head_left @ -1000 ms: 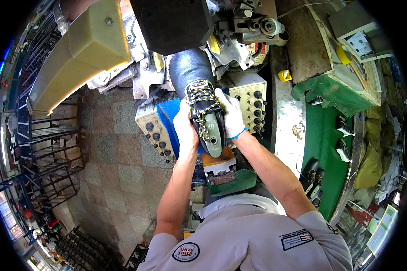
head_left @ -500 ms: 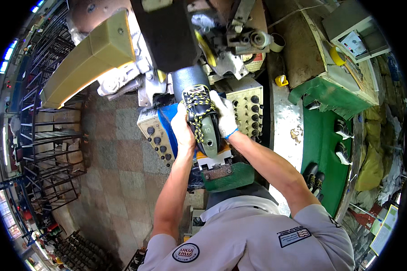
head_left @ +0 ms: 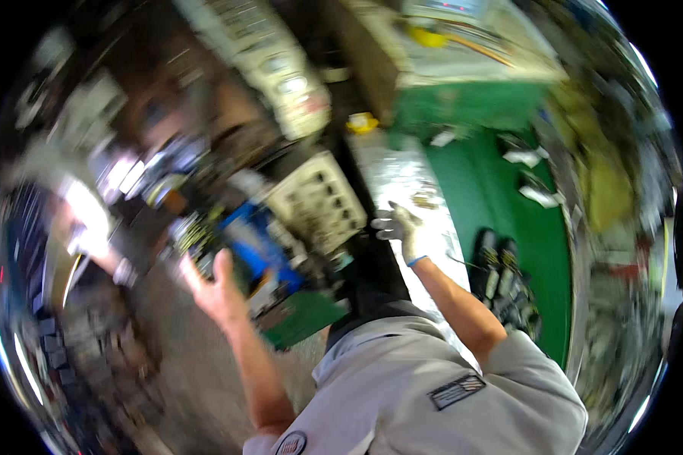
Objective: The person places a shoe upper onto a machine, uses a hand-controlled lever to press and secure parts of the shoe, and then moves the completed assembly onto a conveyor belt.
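Blur covers much of the view. Fingers and thumb apart, my bare left hand (head_left: 216,292) is just below a dark shoe (head_left: 193,235) with yellow-and-black laces; whether they touch I cannot tell. The shoe sits at the machine (head_left: 167,178), whose parts are smeared. Over a whitish metal ledge (head_left: 432,243), my right hand (head_left: 402,229) wears a pale glove with dark fingertips and a blue cuff edge. Its fingers are spread and hold nothing. Between the hands stand a blue machine part (head_left: 258,246) and a cream panel with dark knobs (head_left: 316,201).
A green belt (head_left: 463,186) runs along the right. On it stand a pair of dark shoes (head_left: 496,262) and two white-soled shoes (head_left: 537,189) farther off. A bench with a green-covered side (head_left: 470,106) is at the far right. A green plate (head_left: 303,318) juts near my waist.
Both hands have come off the shoe at the machine. My right hand has moved over the ledge, while my left stays near the shoe. The whole view has swung to the right.
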Motion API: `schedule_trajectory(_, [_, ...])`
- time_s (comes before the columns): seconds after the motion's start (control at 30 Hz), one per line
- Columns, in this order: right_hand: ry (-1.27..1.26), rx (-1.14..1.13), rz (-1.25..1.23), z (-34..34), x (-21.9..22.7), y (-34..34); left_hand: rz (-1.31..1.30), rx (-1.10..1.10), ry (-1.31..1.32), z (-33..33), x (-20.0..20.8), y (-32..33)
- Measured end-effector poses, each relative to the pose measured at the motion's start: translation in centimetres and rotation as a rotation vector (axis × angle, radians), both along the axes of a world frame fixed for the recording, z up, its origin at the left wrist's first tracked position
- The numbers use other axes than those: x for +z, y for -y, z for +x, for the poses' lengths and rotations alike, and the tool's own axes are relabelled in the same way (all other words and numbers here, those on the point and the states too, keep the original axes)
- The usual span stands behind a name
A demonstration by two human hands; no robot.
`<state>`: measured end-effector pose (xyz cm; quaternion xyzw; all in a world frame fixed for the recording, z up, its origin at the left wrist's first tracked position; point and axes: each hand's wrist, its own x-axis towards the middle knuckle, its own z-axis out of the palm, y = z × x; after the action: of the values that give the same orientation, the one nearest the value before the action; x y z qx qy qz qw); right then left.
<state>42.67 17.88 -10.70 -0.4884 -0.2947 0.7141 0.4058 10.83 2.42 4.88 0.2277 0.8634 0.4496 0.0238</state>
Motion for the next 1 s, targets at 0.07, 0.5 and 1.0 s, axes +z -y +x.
schedule_trajectory(0.07, [0.099,-0.134,-0.095,5.4,0.0,-1.4,-0.097,0.148,-0.11,0.8,-0.6,-1.1])
schedule_trajectory(0.5, [0.331,-0.773,-0.414,48.5,-17.3,-17.3,-0.114,0.247,-0.218,-7.7,-8.1,3.8])
schedule_trajectory(1.0, [0.184,-1.222,-0.137,61.7,-21.5,-32.5,-0.285,0.219,-0.069,-1.0,-7.4,-6.0])
